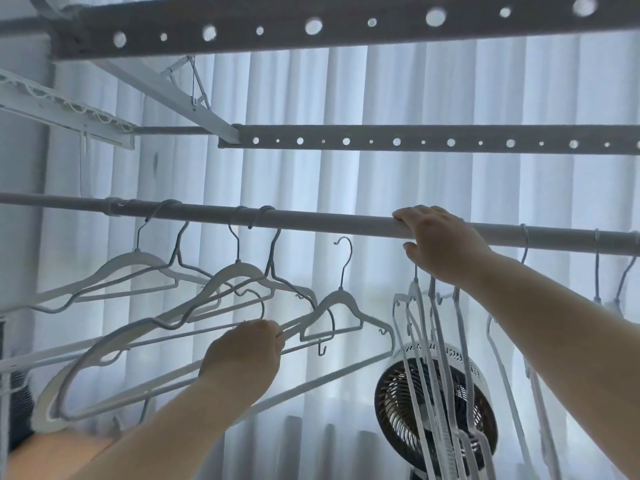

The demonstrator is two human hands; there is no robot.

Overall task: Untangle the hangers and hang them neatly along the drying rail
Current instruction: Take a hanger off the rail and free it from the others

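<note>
Showing white on the hangers [242, 268], plain grey along the drying rail [329, 221]; patterning the grey bars [408, 135] with alternating large and small round holes; striping the white curtain [311, 91] vertically; pairing black grille with white rim on the fan [391, 403].

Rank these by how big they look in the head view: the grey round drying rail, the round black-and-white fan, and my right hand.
1. Grey round drying rail, spanning the frame.
2. Round black-and-white fan.
3. Right hand on the rail, slightly smaller; being nearer the camera inflates it.

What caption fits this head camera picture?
Right hand grips the drying rail while left hand holds tangled white hangers below it.
</note>
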